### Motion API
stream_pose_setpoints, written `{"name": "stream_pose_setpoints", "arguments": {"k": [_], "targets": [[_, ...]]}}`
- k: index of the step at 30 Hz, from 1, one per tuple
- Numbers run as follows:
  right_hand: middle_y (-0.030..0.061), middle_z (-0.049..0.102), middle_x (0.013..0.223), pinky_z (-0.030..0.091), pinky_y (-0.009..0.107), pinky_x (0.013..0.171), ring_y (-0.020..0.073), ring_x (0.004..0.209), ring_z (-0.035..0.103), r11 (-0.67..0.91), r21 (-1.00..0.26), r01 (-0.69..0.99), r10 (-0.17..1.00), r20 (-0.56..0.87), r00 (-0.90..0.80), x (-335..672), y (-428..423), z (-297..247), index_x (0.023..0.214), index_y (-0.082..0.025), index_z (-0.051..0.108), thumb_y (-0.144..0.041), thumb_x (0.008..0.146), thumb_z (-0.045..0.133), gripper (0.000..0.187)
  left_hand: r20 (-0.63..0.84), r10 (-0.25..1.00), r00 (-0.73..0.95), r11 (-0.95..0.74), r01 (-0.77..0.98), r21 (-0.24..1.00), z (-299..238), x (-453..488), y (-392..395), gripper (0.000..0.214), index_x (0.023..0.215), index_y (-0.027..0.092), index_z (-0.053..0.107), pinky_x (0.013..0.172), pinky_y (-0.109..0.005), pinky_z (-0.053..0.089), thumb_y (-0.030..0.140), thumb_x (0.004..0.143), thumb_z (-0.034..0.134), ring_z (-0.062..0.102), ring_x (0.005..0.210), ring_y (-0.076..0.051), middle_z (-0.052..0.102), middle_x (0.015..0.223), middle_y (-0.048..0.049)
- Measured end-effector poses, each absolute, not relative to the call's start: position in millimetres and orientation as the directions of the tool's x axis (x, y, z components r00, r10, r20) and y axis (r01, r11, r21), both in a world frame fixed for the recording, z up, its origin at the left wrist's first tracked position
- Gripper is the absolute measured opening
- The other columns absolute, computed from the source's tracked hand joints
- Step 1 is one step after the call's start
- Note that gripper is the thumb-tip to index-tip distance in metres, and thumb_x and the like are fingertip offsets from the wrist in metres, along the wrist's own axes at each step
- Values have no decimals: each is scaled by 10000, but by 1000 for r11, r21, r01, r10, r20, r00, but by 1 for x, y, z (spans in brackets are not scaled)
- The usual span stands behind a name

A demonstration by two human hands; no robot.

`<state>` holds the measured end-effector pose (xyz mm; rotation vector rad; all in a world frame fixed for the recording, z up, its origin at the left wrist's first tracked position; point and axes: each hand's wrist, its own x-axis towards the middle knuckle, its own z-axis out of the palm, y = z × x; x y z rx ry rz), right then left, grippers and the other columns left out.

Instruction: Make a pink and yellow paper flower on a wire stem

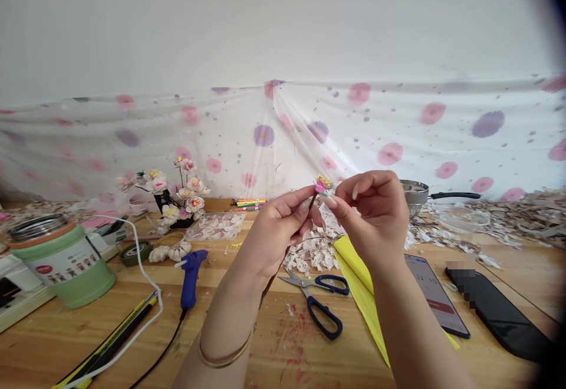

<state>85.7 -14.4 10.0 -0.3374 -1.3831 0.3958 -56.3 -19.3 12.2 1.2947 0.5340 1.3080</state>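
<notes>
My left hand (pixel 276 230) is closed around a thin dark wire stem (pixel 312 203), held up in front of me over the wooden table (pixel 88 330). A small pink and yellow flower head (pixel 321 183) sits at the top of that stem. My right hand (pixel 375 209) pinches the flower head from the right with thumb and forefinger, the other fingers curled. Below the hands lie blue-handled scissors (pixel 321 299), a folded yellow paper (pixel 360 286) and a heap of pale petal pieces (pixel 312 253).
A blue glue gun (pixel 191 277) lies left of centre, its cord trailing forward. Further left are a green jar (pixel 66 262), a floral tape roll (pixel 135 253) and a finished flower arrangement (pixel 174 194). Two phones (pixel 435 300) lie at right, a metal pan (pixel 415 191) behind.
</notes>
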Motion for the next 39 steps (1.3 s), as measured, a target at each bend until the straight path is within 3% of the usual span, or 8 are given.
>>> {"name": "stream_pose_setpoints", "arguments": {"k": [3,6,10,14,25,29,34,39], "targets": [[-66,503,554,316,266,394,109,418,422,915,-356,-191,396,884,249,88,-14,10,769,-273,424,-345,883,668,279,337,887,315,-170,-457,873,13,-57,-20,266,1060,197,753,400,-164,142,175,804,683,353,452,-29,589,646,2],[-80,429,471,253,260,372,98,356,329,864,-404,-299,489,816,310,92,-6,11,710,-265,388,-352,919,577,295,319,835,448,-47,-521,852,16,-60,-21,259,1008,203,768,385,-145,133,110,796,653,305,432,-17,551,619,9],[-46,546,607,328,242,410,94,461,439,728,-596,-339,648,760,55,97,5,9,745,-238,497,-339,825,715,253,306,787,535,60,-560,826,19,-63,-23,268,960,211,780,381,-120,158,66,797,624,280,418,-3,524,606,14],[-34,599,721,386,233,469,88,533,511,691,-633,-351,638,761,-117,93,3,7,860,-225,560,-308,821,744,205,309,784,539,57,-558,828,19,-61,-25,255,931,204,787,383,-117,176,55,797,629,299,410,1,544,611,6],[-60,587,672,396,216,447,68,461,542,644,-663,-382,661,733,-158,86,-8,10,872,-222,515,-252,844,729,217,423,853,305,-318,-338,886,13,-57,-33,289,1145,253,742,421,-144,256,200,881,637,427,493,-34,578,653,6],[-59,574,674,404,212,464,65,494,520,631,-691,-351,698,704,-133,85,-11,10,875,-221,514,-262,837,728,221,426,872,240,-365,-260,894,11,-56,-34,320,1187,251,721,432,-149,305,238,877,644,442,502,-54,531,566,28],[-37,585,737,436,234,506,88,569,535,646,-710,-280,719,689,-90,81,-10,8,910,-229,535,-333,814,746,254,472,869,150,-416,-298,859,11,-51,-35,300,1136,203,743,441,-160,380,252,848,678,515,529,-77,593,595,10],[-15,602,833,464,257,537,103,604,568,589,-754,-291,722,653,-228,86,-7,12,978,-231,560,-406,806,740,304,520,853,-29,-495,-355,793,10,-45,-31,273,1071,188,733,552,-199,496,293,819,723,622,617,-105,714,764,-21]]}}
